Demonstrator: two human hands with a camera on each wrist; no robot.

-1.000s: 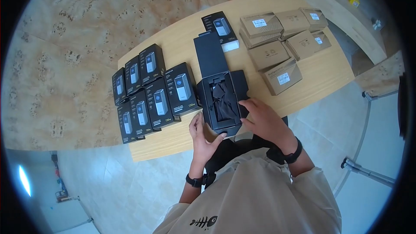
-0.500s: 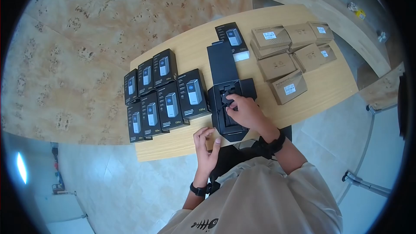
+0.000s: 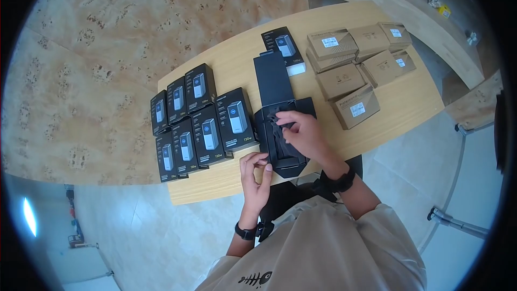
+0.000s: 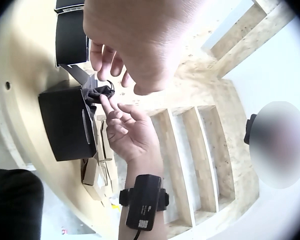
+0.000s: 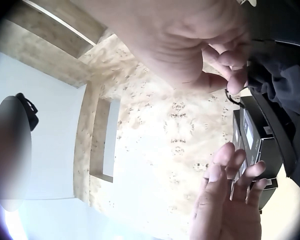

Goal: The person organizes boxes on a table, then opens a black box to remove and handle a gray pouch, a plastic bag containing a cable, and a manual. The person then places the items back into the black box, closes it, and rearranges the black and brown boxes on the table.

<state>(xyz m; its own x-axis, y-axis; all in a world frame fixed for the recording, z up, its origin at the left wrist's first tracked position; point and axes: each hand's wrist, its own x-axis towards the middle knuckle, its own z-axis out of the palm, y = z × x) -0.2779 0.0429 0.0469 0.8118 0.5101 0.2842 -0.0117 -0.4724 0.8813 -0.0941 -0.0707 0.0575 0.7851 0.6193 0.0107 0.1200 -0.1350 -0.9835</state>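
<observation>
An open black box (image 3: 291, 171) sits at the table's near edge, its long lid folded back. Inside lies a dark cloth pouch (image 5: 282, 82) with a thin cord at its top. My right hand (image 3: 306, 137) reaches over the box and pinches the pouch's corded end between thumb and fingers; the left wrist view shows the cloth (image 4: 94, 95) bunched up at the box opening. My left hand (image 3: 254, 182) is at the box's near left corner, fingers loosely bent and holding nothing.
Several closed black boxes (image 3: 209, 132) with a device pictured stand in rows at the left. Another black box (image 3: 284, 46) lies beyond the lid. Brown cartons (image 3: 339, 80) are grouped on the right of the wooden table (image 3: 401, 105). Wooden shelving (image 4: 185, 150) stands behind.
My right hand has moved from the box's right side over its opening and taken hold of the pouch's corded end. The left hand has come away slightly from the box's near edge.
</observation>
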